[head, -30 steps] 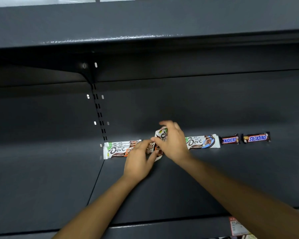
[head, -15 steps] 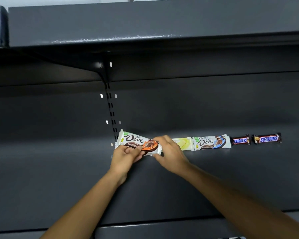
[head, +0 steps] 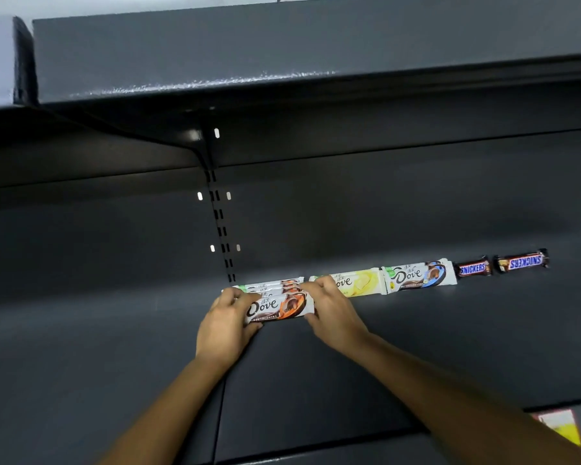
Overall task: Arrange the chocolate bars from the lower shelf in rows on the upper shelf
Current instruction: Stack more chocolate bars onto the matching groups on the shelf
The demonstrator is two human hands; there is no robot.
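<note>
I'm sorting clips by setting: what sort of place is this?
Likely a shop aisle: metal shelf on a slotted upright, Dove bars and Snickers bars lined in a row, what looks like a price label at its front edge.

Two bare forearms reach up & fwd from bottom of frame, converging near centre. L hand: back to camera, fingers curled over left end of a Dove bar, thumb below. R hand: pinches the bar's right end, fingers on top, thumb beneath, wrist angled inward.
</note>
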